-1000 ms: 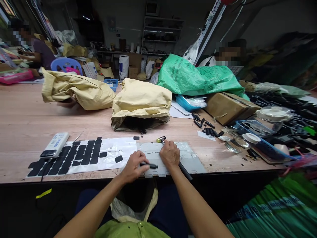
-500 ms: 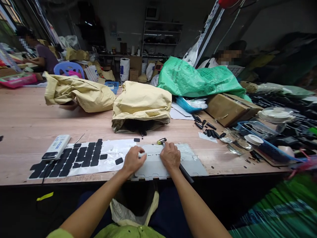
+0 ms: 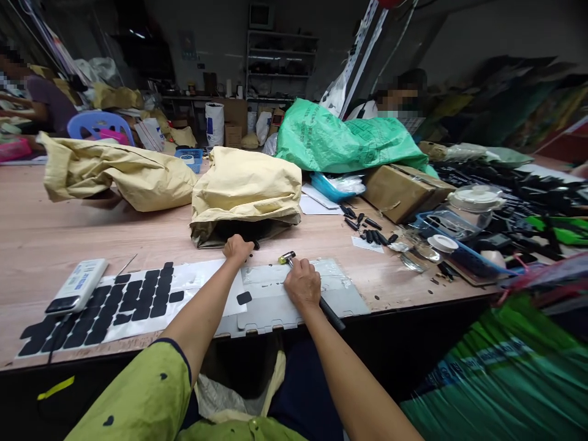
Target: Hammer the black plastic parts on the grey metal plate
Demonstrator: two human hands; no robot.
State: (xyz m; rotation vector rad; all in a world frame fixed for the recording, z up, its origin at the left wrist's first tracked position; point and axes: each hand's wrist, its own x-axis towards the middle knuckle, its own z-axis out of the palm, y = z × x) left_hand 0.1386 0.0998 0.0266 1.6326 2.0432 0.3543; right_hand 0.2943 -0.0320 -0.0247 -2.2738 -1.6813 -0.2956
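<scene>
My right hand (image 3: pixel 303 283) is wrapped round a small hammer (image 3: pixel 331 313) with a black handle and a yellow-tipped head, held over a grey-white board (image 3: pixel 264 301). My left hand (image 3: pixel 239 248) reaches to the mouth of a cream bag (image 3: pixel 245 190). Its fingers are closed at a dark bit by the opening; what they hold I cannot make out. Inside the bag it is dark. Left of the board lies a white sheet (image 3: pixel 190 278) with rows of black rounded patches (image 3: pixel 149 288); a loose black patch (image 3: pixel 244 298) rests by the board's left side.
A white boxy device (image 3: pixel 80 285) with a cable sits on the patches. Another cream bag (image 3: pixel 119 171) lies at the left. To the right are black handle-like pieces (image 3: pixel 372 236), a cardboard box (image 3: pixel 404 190), a green sack (image 3: pixel 349 141) and a blue basket (image 3: pixel 468 257). Co-workers sit beyond.
My left hand has moved from above the board forward to the cream bag's mouth, and its fingers have closed. My right hand keeps hold of the hammer. The view has shifted right.
</scene>
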